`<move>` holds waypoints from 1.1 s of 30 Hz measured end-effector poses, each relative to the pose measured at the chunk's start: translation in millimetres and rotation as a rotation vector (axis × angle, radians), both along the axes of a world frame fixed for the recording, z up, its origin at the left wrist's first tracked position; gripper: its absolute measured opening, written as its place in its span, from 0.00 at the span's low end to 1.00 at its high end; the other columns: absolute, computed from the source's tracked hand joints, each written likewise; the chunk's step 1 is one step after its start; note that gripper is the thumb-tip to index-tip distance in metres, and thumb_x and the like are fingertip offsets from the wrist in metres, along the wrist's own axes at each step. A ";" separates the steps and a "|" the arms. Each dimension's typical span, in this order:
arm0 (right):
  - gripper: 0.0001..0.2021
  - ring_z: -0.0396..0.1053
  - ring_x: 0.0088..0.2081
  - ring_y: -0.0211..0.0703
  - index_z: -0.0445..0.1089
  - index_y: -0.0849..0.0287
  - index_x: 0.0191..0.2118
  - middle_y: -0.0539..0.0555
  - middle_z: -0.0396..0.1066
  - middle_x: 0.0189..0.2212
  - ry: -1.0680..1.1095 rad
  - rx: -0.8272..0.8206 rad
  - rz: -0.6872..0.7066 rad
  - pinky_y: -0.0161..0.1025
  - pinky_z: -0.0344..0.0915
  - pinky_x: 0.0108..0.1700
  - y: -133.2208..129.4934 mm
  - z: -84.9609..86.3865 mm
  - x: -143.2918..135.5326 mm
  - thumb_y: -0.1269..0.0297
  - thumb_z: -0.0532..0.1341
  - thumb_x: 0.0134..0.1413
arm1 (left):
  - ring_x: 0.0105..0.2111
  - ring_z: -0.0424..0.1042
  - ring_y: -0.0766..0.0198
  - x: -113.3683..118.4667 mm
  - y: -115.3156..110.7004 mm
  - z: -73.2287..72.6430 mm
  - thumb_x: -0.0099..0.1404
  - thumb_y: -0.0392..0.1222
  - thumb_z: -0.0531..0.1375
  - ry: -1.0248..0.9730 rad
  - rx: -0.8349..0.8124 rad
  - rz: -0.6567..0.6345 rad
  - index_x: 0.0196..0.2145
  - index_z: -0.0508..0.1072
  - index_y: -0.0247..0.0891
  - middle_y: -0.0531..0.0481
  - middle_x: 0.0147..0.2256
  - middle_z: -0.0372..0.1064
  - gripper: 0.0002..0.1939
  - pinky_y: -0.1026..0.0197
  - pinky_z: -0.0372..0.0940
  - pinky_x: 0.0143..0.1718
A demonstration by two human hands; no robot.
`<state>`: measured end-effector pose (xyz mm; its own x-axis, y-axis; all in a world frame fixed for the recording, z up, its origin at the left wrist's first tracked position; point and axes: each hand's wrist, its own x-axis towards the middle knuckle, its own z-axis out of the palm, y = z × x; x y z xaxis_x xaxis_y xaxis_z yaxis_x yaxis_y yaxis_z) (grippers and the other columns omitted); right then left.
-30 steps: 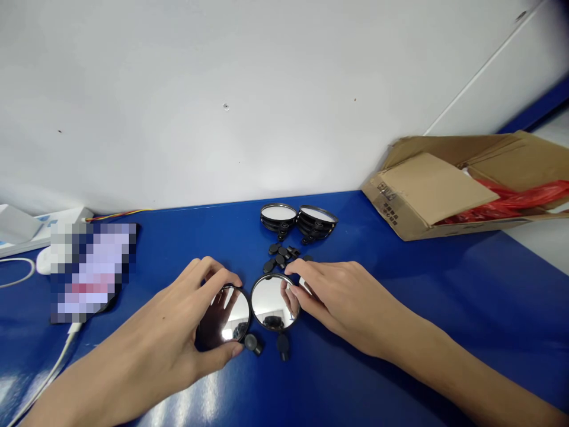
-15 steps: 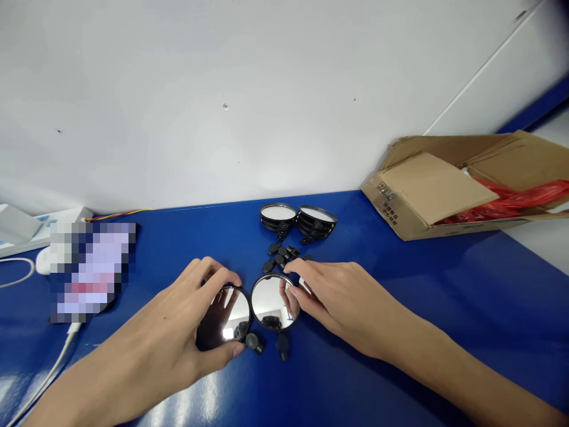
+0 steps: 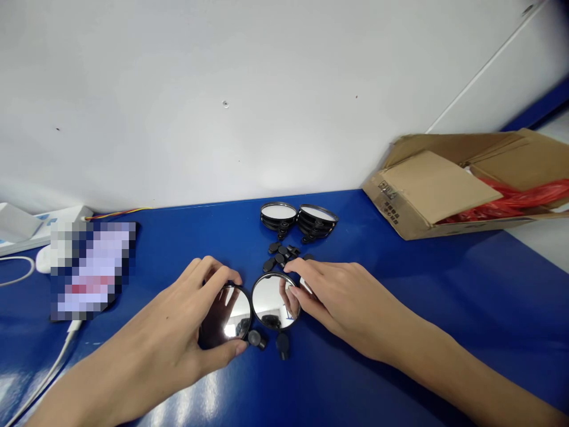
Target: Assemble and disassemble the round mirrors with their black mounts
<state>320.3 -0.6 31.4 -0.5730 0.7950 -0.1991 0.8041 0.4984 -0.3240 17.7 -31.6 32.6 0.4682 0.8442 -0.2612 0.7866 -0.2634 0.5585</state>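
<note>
The left hand (image 3: 178, 320) grips the left round mirror (image 3: 226, 317) by its rim, thumb at the near edge and fingers curled over the far edge; the mirror is tilted up off the blue desk (image 3: 400, 308). The right hand (image 3: 342, 296) holds the right round mirror (image 3: 274, 301) at its right edge, with fingertips on the rim and their reflection visible in the glass. The two mirrors sit side by side at the centre of the desk, rims touching or nearly so; which cannot be told. Each mirror carries a small black mounting knob at its near edge: one (image 3: 254, 338) below the left mirror, one (image 3: 283, 345) below the right. Just beyond the hands lies a cluster of loose black knobs (image 3: 281, 254). Further back, near the white wall (image 3: 222, 89), stand two stacks of mirrors (image 3: 299, 219), side by side. An open cardboard box (image 3: 444, 190) with red plastic inside rests at the right rear of the desk. At the left lie a blurred flat object (image 3: 89, 267), a white cable (image 3: 57, 362) and a white power strip (image 3: 26, 228).
</note>
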 end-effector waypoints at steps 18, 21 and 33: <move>0.09 0.80 0.39 0.50 0.68 0.53 0.47 0.51 0.79 0.41 0.001 0.034 0.014 0.44 0.66 0.40 -0.5 -0.6 0.7 0.62 0.53 0.85 | 0.43 0.75 0.56 1.4 -0.5 0.9 0.76 0.53 0.70 -0.033 -0.013 0.009 0.63 0.66 0.55 0.49 0.56 0.68 0.24 0.51 0.76 0.45; 0.09 0.80 0.40 0.50 0.67 0.54 0.48 0.52 0.80 0.41 -0.003 0.031 0.018 0.44 0.67 0.40 -1.0 -0.6 0.0 0.63 0.53 0.85 | 0.44 0.75 0.55 1.1 -0.8 0.8 0.76 0.53 0.69 -0.018 -0.012 0.008 0.62 0.66 0.55 0.49 0.56 0.68 0.23 0.51 0.76 0.45; 0.09 0.79 0.38 0.49 0.67 0.53 0.47 0.52 0.79 0.40 0.004 0.042 0.022 0.44 0.67 0.39 -0.9 -1.3 0.7 0.63 0.53 0.85 | 0.46 0.75 0.53 2.5 -1.1 -1.5 0.76 0.54 0.69 -0.009 0.024 0.000 0.62 0.67 0.54 0.48 0.56 0.69 0.23 0.48 0.76 0.47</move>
